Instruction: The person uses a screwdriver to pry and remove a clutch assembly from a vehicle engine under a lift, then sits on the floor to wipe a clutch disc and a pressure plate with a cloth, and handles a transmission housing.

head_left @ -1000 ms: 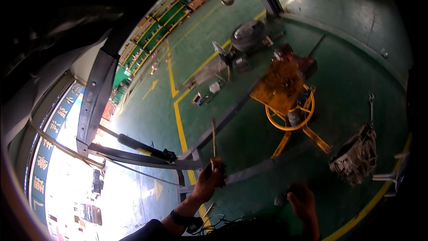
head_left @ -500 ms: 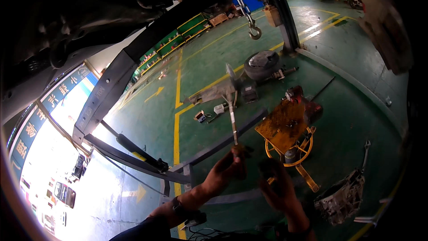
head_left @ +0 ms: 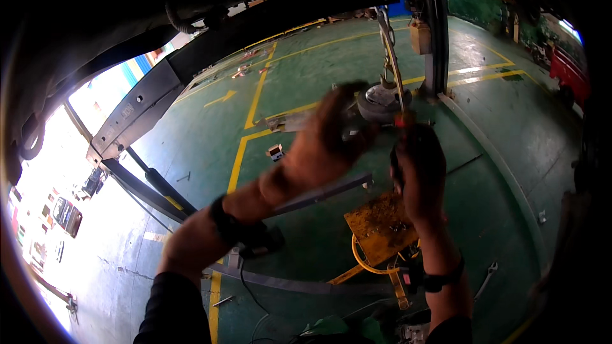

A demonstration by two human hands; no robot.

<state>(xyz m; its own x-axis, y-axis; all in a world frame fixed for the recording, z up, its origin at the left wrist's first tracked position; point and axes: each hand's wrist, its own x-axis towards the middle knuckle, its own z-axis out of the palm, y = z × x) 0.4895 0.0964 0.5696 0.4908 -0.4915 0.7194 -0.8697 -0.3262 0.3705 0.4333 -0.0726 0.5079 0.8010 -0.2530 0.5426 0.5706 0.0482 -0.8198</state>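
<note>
My right hand (head_left: 422, 169) is closed round the handle of a long screwdriver (head_left: 396, 76). Its thin shaft points up and its red collar shows just above my fist; the rest of the handle is hidden in the hand. Left of it, my left hand (head_left: 322, 137) is raised, empty, with fingers and thumb apart and a little blurred by motion. It does not touch the screwdriver. Behind the shaft hangs a metal hook (head_left: 387, 79) on a chain. The dark underside of a vehicle (head_left: 95, 44) spreads overhead at the upper left.
A black lift arm (head_left: 150, 99) crosses the upper left. Its post (head_left: 437, 38) stands at the back right. Below my hands are a yellow wheeled stand (head_left: 379, 226) and a metal beam (head_left: 325, 194). A tyre (head_left: 376, 111), small box (head_left: 275, 152) and wrench (head_left: 488, 277) lie on the floor.
The screwdriver has passed from my left hand to my right. Both hands have risen, and the left now stands open. The view has shifted, with the hook appearing farther right.
</note>
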